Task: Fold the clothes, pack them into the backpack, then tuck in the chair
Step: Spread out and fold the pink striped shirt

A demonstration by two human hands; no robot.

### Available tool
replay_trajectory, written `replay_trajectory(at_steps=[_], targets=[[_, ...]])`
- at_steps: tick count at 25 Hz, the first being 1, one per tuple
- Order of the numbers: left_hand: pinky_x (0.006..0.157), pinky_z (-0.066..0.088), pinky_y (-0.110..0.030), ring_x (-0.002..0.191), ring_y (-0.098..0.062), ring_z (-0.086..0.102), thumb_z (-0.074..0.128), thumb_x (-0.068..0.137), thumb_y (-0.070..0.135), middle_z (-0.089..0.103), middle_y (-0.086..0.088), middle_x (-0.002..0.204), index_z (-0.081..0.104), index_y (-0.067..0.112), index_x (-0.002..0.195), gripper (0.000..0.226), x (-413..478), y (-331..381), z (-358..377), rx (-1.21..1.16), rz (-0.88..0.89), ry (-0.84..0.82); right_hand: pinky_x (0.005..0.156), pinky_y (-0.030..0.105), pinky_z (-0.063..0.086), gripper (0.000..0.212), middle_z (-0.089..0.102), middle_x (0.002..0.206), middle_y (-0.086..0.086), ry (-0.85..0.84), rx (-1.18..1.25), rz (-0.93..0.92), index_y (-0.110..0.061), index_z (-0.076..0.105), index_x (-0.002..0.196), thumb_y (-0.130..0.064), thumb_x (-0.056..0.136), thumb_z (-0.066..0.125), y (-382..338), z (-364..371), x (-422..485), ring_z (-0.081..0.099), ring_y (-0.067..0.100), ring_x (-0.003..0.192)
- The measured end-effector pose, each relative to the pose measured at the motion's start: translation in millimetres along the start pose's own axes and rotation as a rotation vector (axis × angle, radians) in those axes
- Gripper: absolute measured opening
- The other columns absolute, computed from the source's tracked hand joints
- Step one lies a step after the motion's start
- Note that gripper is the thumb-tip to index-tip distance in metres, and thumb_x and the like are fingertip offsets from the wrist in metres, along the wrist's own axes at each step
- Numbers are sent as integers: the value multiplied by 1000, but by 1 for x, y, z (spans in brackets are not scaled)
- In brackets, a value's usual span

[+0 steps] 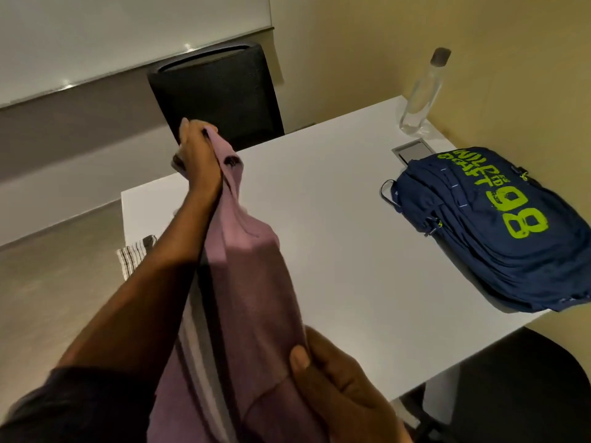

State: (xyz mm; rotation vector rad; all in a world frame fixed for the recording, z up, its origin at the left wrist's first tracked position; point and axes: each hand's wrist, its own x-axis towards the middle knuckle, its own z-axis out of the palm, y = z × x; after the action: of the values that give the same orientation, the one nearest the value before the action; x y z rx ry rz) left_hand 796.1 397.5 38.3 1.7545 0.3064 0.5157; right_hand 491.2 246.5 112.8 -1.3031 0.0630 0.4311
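While the left grip (199,156) pinches the far end of a mauve garment (256,282) above the white counter (335,219), the right grip (339,388) clutches its near end, so the cloth stretches between them. Pale and dark stripes run along its left edge. A navy backpack (492,231) with lime print lies on the counter's right side, a clear bottle (422,94) beyond it. A black mesh chair (217,91) stands at the far edge; a striped cloth (134,255) lies at the left edge.
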Motion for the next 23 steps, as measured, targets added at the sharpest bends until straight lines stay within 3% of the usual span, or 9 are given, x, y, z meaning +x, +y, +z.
replay_trajectory(at_steps=[2,4,6,9,12,15,18,20,23], targets=[[86,50,-19,113,-9,62,41,106,19,62,-10,125,55,1,130,33,-30,-56,24,166,-96,-108,84,1,44,23,73,116,-22,92,20,221,-35,72,121,-37,102,59,33,-56,-41,66,3,120],[107,40,-28,140,-26,46,38,108,18,47,-16,151,58,10,121,26,-63,-127,50,435,-148,-270,88,0,42,64,69,118,-31,196,-76,259,-36,62,127,-77,78,68,76,-101,-34,62,-5,122],[103,43,-34,132,-36,52,35,107,12,50,-20,145,59,4,124,30,-83,-166,72,571,-265,-301,105,12,42,102,68,129,-27,221,-89,325,-37,59,139,-96,55,64,115,-137,-26,58,-5,128],[99,48,-47,120,-43,57,34,107,12,48,-26,144,53,1,136,36,-104,-190,110,676,-404,-281,117,37,44,111,69,132,-18,250,-25,456,-38,57,143,-96,49,67,150,-180,-19,60,9,131],[98,51,-51,118,-42,57,32,106,10,43,-23,149,54,3,130,33,-107,-193,150,687,-375,-273,118,39,42,110,68,136,-16,300,-45,475,-34,61,140,-92,48,73,157,-212,-14,61,7,129],[101,51,-54,114,-40,59,35,102,1,46,-21,146,58,4,114,26,-98,-192,192,612,-252,-281,110,30,48,80,72,128,-13,416,17,507,-27,66,136,-71,70,80,152,-244,-2,64,11,125],[125,26,-51,146,-35,38,44,103,9,27,-19,165,43,7,148,45,-96,-194,223,650,-126,-597,75,10,53,30,76,110,-13,563,43,539,-25,70,127,-30,99,62,154,-282,5,71,0,96],[127,9,-53,156,-30,20,47,102,14,19,-16,170,30,8,158,59,-96,-202,231,739,-36,-634,63,6,49,19,78,112,-5,599,-26,557,-30,72,113,-40,99,63,155,-302,13,72,-3,86],[128,8,-60,158,-34,14,42,106,23,21,-18,169,27,5,159,58,-91,-216,235,822,-83,-615,78,17,53,108,78,115,-4,672,-144,603,-29,75,119,-99,38,66,163,-320,23,72,12,102]])
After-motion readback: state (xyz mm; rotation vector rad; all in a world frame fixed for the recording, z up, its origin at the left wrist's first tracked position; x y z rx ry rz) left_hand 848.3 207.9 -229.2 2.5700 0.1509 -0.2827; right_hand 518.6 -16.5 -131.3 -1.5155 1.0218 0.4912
